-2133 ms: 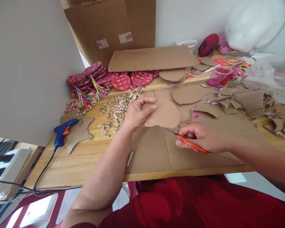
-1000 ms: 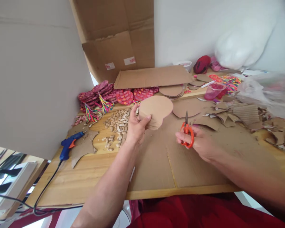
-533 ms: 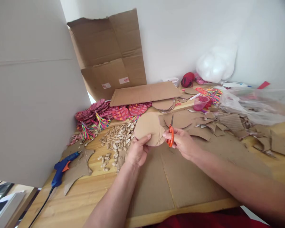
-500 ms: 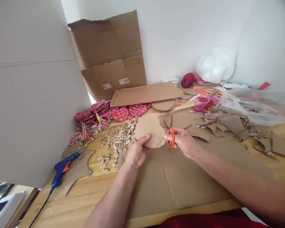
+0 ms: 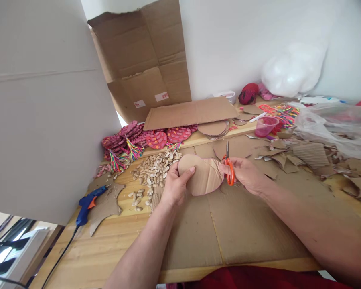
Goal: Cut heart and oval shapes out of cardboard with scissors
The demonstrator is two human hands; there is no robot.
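Note:
Two round cardboard pieces overlap in front of me: a smooth disc (image 5: 190, 161) on the left and a creased disc (image 5: 209, 180) on the right. My left hand (image 5: 175, 185) grips them at the left edge, thumb on top. Orange-handled scissors (image 5: 230, 173) hang from my right hand (image 5: 247, 175), blades pointing up and away. Fingertips of that same hand also touch the right edge of the creased disc. Below lies a large flat cardboard sheet (image 5: 252, 228). Peanut shells (image 5: 152, 170) are heaped just left of the discs.
A blue glue gun (image 5: 86, 206) rests on a cardboard scrap at left. Behind are decorated pink discs (image 5: 158, 139), a stack of cardboard discs (image 5: 213, 128) and a leaning cardboard panel (image 5: 147, 48). Cardboard scraps (image 5: 311, 155), a pink cup (image 5: 266, 126) and a plastic bag (image 5: 333, 128) lie right.
The discs have slid apart, so the creased one now shows to the right of the smooth one. My right hand has shifted slightly right with the scissors. The view has turned a little.

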